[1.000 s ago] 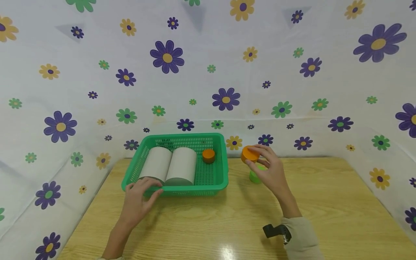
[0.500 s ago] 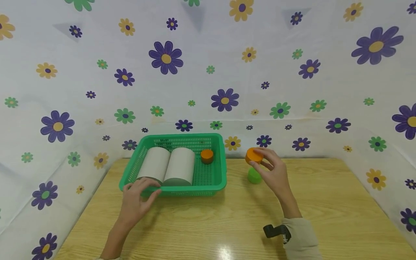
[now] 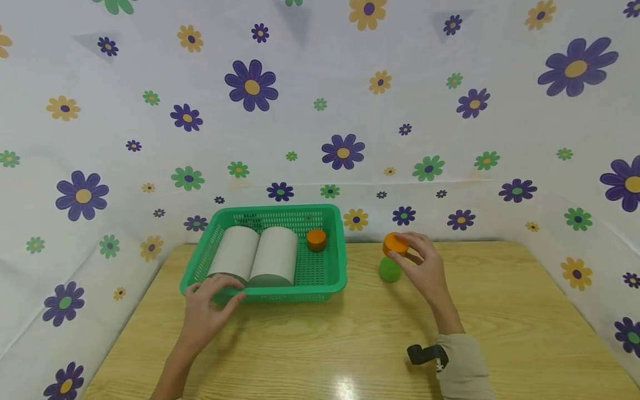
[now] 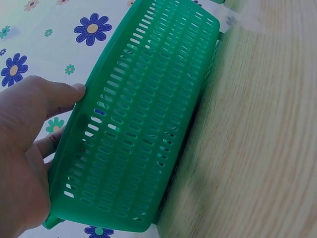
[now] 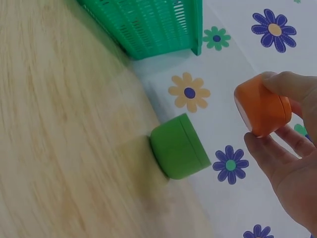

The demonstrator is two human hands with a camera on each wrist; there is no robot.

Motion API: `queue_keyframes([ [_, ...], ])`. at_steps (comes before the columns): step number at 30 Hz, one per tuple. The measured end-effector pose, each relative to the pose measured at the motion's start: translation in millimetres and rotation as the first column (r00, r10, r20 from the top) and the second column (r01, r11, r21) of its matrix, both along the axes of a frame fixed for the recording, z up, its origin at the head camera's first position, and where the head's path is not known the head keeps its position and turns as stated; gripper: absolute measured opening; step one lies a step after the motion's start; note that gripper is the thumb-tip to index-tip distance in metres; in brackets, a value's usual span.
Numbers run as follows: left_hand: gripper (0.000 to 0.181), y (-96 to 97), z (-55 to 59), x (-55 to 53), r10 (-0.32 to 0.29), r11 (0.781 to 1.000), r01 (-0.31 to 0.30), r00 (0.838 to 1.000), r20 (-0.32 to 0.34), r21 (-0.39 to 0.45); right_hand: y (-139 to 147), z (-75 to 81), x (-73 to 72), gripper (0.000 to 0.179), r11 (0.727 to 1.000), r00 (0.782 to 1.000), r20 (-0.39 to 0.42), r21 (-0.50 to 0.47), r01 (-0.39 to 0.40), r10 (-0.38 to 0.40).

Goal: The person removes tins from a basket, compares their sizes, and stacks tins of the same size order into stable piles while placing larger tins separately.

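Observation:
My right hand (image 3: 423, 269) pinches a small orange round container (image 5: 261, 106) between thumb and fingers, holding it in the air. Below the held one stands a similar green container (image 5: 179, 147), upright on the table and apart from it in the right wrist view. At the front left, my left hand (image 3: 206, 311) grips the rim of a green perforated basket (image 4: 143, 119), thumb on the outer side and fingers over the inner side. Two white rolls (image 3: 273, 255) lie side by side in the basket. Another orange container (image 3: 316, 240) sits at its back right.
All of this is on a light wooden table (image 3: 310, 344). A white cloth with printed flowers (image 3: 295, 111) rises behind and along both sides. A black strap device (image 3: 426, 354) sits on my right wrist, by the sleeve.
My right hand has shifted slightly right and down with the orange container, which now overlaps the top of the green one in the head view. The left hand keeps its place on the rim.

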State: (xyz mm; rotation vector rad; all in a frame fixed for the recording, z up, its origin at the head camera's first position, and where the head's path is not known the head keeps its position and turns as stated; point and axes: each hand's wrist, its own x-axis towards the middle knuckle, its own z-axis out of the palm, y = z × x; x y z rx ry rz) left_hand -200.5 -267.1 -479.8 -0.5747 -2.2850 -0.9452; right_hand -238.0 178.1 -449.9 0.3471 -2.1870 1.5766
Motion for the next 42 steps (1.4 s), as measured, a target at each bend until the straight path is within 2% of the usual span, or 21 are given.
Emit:
queue_keyframes([
  [3, 0.026, 0.7, 0.3, 0.0, -0.001, 1.000, 0.001, 1.000, -0.003, 0.007, 4.3, -6.8, -3.7, 0.040, 1.000, 1.000, 0.009, 0.017, 0.021, -0.021],
  [10, 0.026, 1.4, 0.3, 0.6, 0.003, 1.000, -0.004, 1.000, 0.010, 0.017, 14.6, -40.3, -21.7, 0.043, 1.000, 1.000, 0.016, 0.004, 0.013, -0.013],
  [15, 0.027, 1.2, -0.1, 1.3, 0.007, 1.000, -0.007, 1.000, 0.021, 0.020, 16.0, -48.6, -25.1, 0.042, 1.000, 0.999, 0.039, -0.017, -0.002, 0.003],
  [23, 0.028, 0.8, 0.1, 2.1, 0.003, 1.000, -0.004, 1.000, 0.028, 0.027, 16.0, -51.8, -24.1, 0.040, 0.999, 0.997, 0.072, 0.050, 0.014, -0.017],
  [31, 0.029, 0.9, -0.4, 1.1, -0.006, 1.000, 0.005, 1.000, 0.016, 0.028, 14.6, -51.8, -22.3, 0.041, 0.997, 0.994, 0.102, 0.069, 0.018, -0.025],
  [34, 0.030, 0.6, -0.8, 0.7, -0.004, 1.000, 0.003, 1.000, 0.019, 0.027, 11.2, -47.4, -19.1, 0.042, 0.997, 0.993, 0.117, 0.073, 0.020, -0.029],
  [40, 0.030, 0.2, -1.0, 0.7, -0.001, 1.000, 0.000, 1.000, 0.031, 0.028, 3.1, -27.3, -6.4, 0.042, 0.997, 0.993, 0.114, 0.081, 0.016, -0.025],
  [42, 0.030, 0.2, -0.7, 1.0, -0.001, 1.000, 0.000, 0.999, 0.034, 0.028, 2.6, -25.8, -5.1, 0.042, 0.997, 0.993, 0.114, 0.080, 0.014, -0.023],
])
